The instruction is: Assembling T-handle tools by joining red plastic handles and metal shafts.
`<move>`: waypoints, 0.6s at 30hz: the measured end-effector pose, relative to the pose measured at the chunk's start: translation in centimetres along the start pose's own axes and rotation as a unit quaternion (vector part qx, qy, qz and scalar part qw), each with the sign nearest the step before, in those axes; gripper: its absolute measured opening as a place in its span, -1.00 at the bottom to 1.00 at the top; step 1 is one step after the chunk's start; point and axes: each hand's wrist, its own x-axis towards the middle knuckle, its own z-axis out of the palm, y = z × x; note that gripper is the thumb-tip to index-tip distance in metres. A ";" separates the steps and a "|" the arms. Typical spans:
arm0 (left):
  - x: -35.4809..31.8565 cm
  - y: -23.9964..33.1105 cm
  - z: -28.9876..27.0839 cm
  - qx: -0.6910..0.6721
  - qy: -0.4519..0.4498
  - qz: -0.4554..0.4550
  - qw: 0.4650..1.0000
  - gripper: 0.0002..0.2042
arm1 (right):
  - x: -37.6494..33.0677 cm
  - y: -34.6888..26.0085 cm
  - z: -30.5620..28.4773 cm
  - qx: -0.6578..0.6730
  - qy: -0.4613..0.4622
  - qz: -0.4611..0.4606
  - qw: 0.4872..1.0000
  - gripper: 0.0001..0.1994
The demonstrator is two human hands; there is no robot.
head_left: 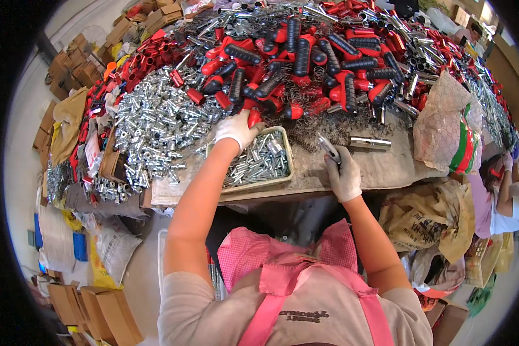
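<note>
Two gloved hands at work. Left hand (236, 130), fingers closed on a red handle (254, 118) at the near edge of the handle pile (305, 63), just above the tray (289, 167) of steel pins. Handle: likely light, stiff, rubber grip not slippery; best taken round its black sleeve. Right hand (343, 173), fingers wrapped round a small metal part (328, 147) at the table edge. Steel tube (370, 142) lying just beside. Loose fittings (155, 121) heaped left. Springs (340, 124) scattered between pile and tray.
</note>
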 end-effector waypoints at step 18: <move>-7.1 8.8 5.0 -0.140 0.185 0.311 0.922 -0.69 | 1.3 5.1 -5.8 -0.124 0.112 -0.025 0.986 -0.50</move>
